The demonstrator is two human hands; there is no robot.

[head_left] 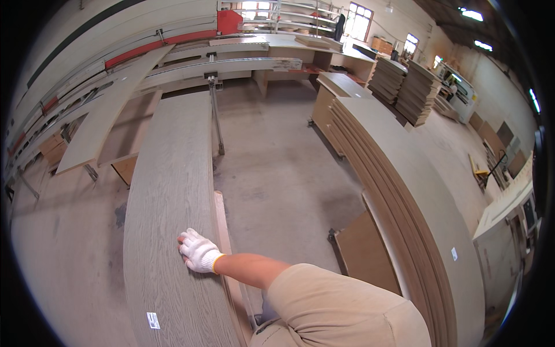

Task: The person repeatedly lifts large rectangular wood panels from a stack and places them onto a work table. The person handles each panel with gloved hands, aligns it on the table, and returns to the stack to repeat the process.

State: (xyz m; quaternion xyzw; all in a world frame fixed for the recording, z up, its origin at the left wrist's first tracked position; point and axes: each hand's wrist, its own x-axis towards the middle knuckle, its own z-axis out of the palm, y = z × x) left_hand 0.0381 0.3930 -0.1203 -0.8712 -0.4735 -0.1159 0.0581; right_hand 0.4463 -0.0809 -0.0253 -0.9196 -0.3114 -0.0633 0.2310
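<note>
Step in hand looks like steadying wood-grain board [170, 173]: right hand [199, 253] in white glove rests on its top face, near right long edge. Fingers slightly bent, a bit apart, not clamped on anything. Board lies lengthwise ahead of person, left of panel stack [430, 196]. Guessing any shift of board calls for firm hold on edge, probably second hand too. Left hand out of view. Near end of board cut off, palm contact hidden, support underneath mostly covered, can't make out thumb.
</note>
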